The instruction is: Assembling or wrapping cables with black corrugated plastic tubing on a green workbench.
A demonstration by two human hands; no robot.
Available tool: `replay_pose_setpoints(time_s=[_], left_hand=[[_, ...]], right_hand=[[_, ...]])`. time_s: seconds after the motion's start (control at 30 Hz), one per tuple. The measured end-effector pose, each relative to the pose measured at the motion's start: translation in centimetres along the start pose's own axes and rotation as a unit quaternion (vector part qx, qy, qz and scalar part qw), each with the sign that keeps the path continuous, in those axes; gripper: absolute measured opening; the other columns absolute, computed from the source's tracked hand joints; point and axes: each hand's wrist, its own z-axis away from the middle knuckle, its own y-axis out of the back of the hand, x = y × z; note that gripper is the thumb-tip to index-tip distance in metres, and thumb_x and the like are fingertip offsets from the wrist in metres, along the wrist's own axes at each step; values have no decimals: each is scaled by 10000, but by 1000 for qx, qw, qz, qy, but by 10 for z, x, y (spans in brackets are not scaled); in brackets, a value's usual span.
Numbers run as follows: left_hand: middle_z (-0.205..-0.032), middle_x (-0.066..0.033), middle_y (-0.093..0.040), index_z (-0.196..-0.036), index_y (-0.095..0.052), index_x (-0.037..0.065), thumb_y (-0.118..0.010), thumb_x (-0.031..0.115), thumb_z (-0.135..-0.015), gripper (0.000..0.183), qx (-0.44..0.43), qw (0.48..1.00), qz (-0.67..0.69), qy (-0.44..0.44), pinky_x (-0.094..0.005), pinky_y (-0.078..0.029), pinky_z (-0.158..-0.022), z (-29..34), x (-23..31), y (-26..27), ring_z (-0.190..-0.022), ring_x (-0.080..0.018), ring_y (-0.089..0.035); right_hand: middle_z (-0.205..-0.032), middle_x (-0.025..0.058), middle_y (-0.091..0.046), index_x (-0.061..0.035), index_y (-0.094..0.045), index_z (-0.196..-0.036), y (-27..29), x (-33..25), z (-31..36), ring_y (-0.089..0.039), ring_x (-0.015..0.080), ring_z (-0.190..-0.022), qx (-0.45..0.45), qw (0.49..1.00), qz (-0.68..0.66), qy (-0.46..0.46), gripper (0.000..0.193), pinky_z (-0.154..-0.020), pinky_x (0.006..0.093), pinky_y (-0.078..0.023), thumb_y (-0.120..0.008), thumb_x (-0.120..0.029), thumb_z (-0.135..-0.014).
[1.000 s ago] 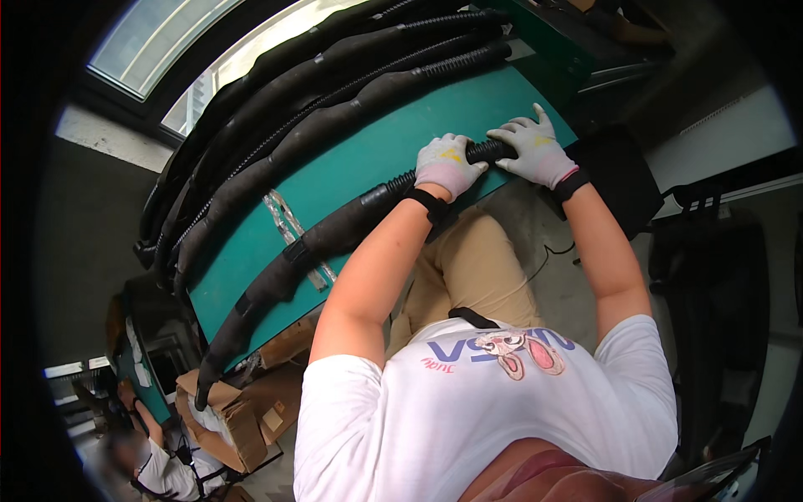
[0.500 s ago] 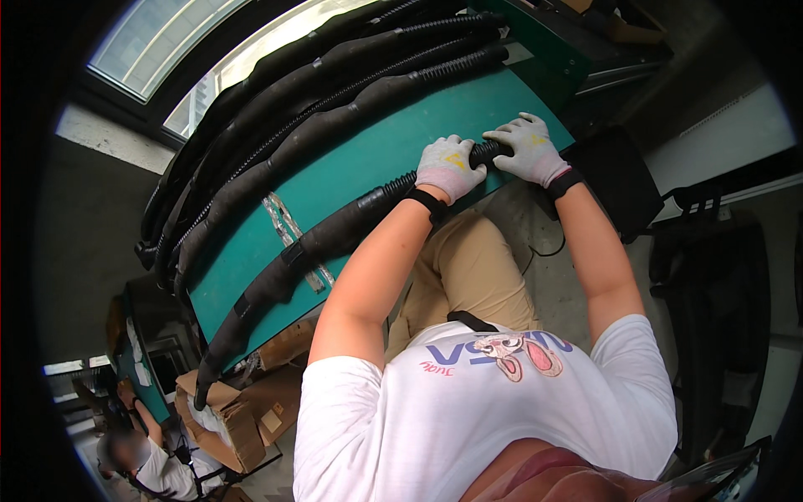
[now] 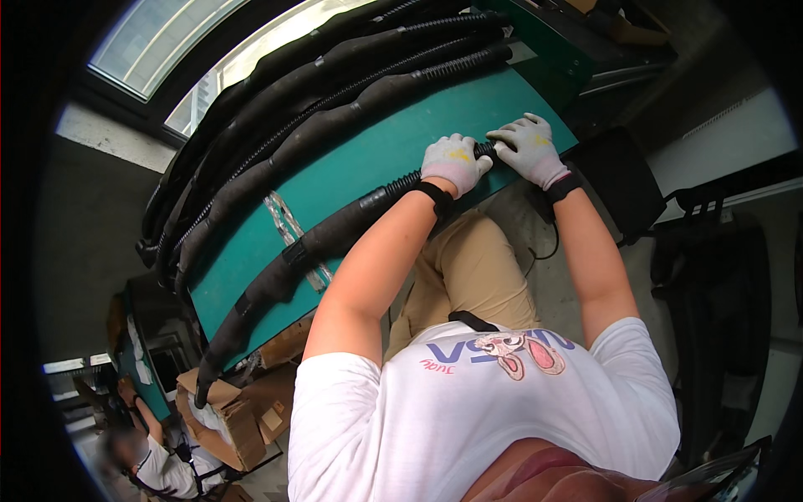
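A long black corrugated hose (image 3: 378, 199) lies along the near edge of the green table, its left part wrapped in a dark sleeve. My left hand (image 3: 454, 161), in a pale glove with a yellow mark, is closed around the ribbed part near its right end. Just to the right, my right hand (image 3: 529, 148), gloved the same way, grips the hose's end, and its fingers hide the tip. A short ribbed stretch shows between the two hands. The hose's left end hangs over the table's corner.
Several similar black hoses (image 3: 314, 125) lie bunched along the far side of the green table (image 3: 368, 138). Clear tape strips (image 3: 288, 222) cross the tabletop. An open cardboard box (image 3: 219, 422) stands below at left, near another person (image 3: 159, 460). A black chair (image 3: 611, 184) is at right.
Both hands have shifted very slightly to the right along with the hose, and less hose shows between them. The grip stays the same.
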Motion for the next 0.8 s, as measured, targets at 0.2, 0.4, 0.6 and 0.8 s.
replay_pose_setpoints(time_s=[0.2,0.4,0.6,0.8], left_hand=[[-1446,-196,-580,-1380,-630,105,-468,495,-998,569,-87,989,95,73,-444,-439,-1122,-29,0,5,-1343,-373,-545],[-1460,-131,-599,-1406,-634,191,-465,506,-977,558,-103,987,82,95,-437,-471,-1102,-57,-9,-12,-1320,-333,-591],[-1430,-165,-617,-1382,-648,143,-486,449,-965,542,-106,973,149,140,-438,-452,-1110,-45,-10,0,-1315,-371,-579],[-1386,-190,-638,-1337,-670,102,-491,460,-959,551,-36,981,184,58,-430,-453,-1100,-39,-30,-18,-1282,-393,-592]], right_hand=[[-1188,25,-721,-213,-736,-1229,2,-4,11,-611,196,-1195,27,1000,5,1,399,-1201,468,-282,-625,-337,-866],[-1241,46,-686,-217,-676,-1321,7,-9,15,-564,220,-1267,5,1000,3,5,523,-1242,506,-212,-679,-340,-812],[-1242,22,-695,-224,-726,-1221,4,-23,11,-564,193,-1268,0,999,19,-45,479,-1245,519,-175,-675,-453,-803],[-1111,11,-746,-221,-796,-1020,1,-31,-8,-602,204,-1186,-2,993,-34,-116,377,-1200,487,-232,-646,-504,-822]])
